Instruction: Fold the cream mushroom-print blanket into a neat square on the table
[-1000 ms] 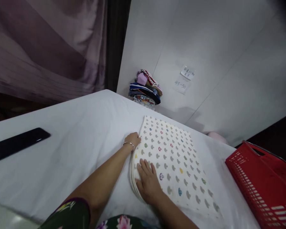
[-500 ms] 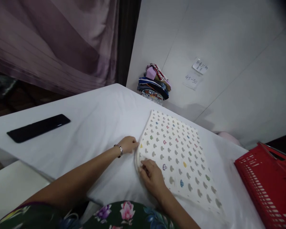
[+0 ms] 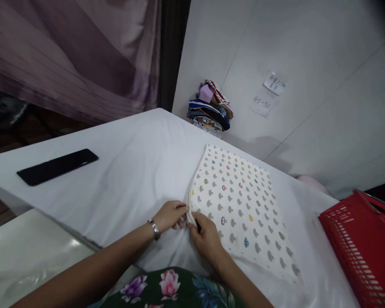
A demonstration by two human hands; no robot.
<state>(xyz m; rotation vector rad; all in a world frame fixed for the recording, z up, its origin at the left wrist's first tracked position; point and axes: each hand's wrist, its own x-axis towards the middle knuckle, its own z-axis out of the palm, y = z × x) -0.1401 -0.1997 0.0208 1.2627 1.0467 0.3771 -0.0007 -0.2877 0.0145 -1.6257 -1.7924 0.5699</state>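
Note:
A folded white cloth (image 3: 244,205) printed with small grey and coloured mushrooms lies flat on the white-covered table (image 3: 122,171). Both hands meet at its near left corner. My left hand (image 3: 170,214), with a bracelet on the wrist, has its fingers curled against the stacked edges of the cloth. My right hand (image 3: 208,238) pinches the same corner from the cloth's side, fingers closed on the layers.
A black phone (image 3: 57,166) lies at the table's left. A stack of folded colourful clothes (image 3: 211,109) sits against the white wall at the back, under two paper notes (image 3: 269,92). A red plastic basket (image 3: 365,248) stands at the right edge.
Both hands slid toward me along the cloth's left edge and came together at its near corner. My right hand went from lying flat on the cloth to pinching the edge.

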